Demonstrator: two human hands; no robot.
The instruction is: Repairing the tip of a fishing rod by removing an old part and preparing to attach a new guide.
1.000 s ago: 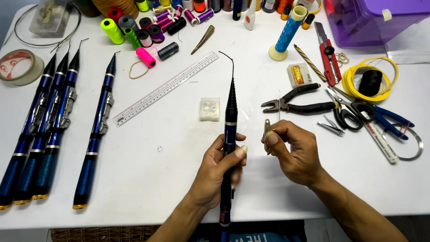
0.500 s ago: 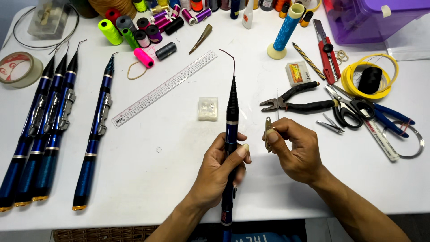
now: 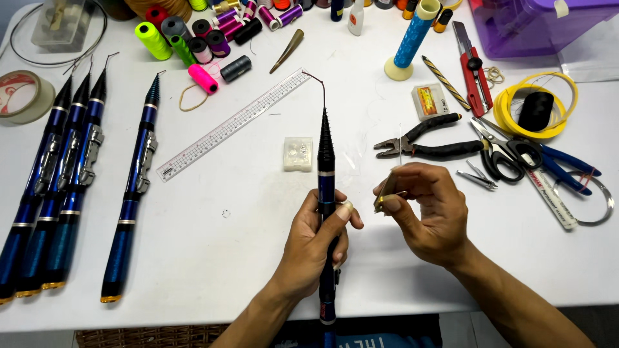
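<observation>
My left hand (image 3: 317, 240) grips a collapsed blue and black telescopic fishing rod (image 3: 325, 161) by its middle, tip pointing away from me, with a thin dark red line curling off the tip. My right hand (image 3: 431, 212) is just right of the rod and pinches a small brass-tipped metal piece (image 3: 384, 193) between thumb and fingers; a fine needle-like pin (image 3: 400, 143) rises from the fingers. A small clear plastic box (image 3: 298, 153) lies on the white table (image 3: 225, 258) just left of the rod.
Several matching blue rods (image 3: 132, 193) lie at the left beside a clear ruler (image 3: 235, 124). Thread spools (image 3: 203, 77) crowd the back. Pliers (image 3: 422, 140), scissors (image 3: 516, 151), a red cutter (image 3: 474, 71), a yellow line coil (image 3: 538, 106) and a purple box (image 3: 535, 26) sit to the right.
My right hand has turned the small metal piece slightly, and the thin pin now stands up above the fingers. The rod and left hand have hardly moved.
</observation>
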